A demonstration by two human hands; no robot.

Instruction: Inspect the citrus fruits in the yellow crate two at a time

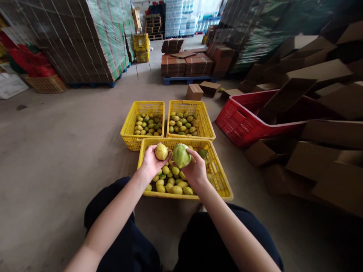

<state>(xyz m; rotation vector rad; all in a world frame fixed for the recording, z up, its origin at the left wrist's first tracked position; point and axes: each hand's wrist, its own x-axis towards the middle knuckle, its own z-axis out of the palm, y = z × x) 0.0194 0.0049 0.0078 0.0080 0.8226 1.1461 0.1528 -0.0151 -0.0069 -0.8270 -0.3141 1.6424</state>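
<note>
My left hand (151,161) is closed around a yellow lemon (161,152), with the thumb along its right side. Close beside it, my right hand (197,170) grips a larger, ribbed green lemon (181,156) between thumb and fingers. Both hands are above the near yellow crate (220,174), which holds many yellow and greenish lemons (177,189). Behind it stand two more yellow crates, the left one (129,122) and the right one (208,126), each with lemons inside. My forearms and hands cover part of the near crate's contents.
A red crate (241,128) with cardboard in it stands to the right, among piled open cartons (314,155). Ahead, bundled flat cardboard (198,65) lies on a blue pallet (184,80). Tall wrapped stacks (76,41) rise at the left. Small cartons (194,91) sit on the floor.
</note>
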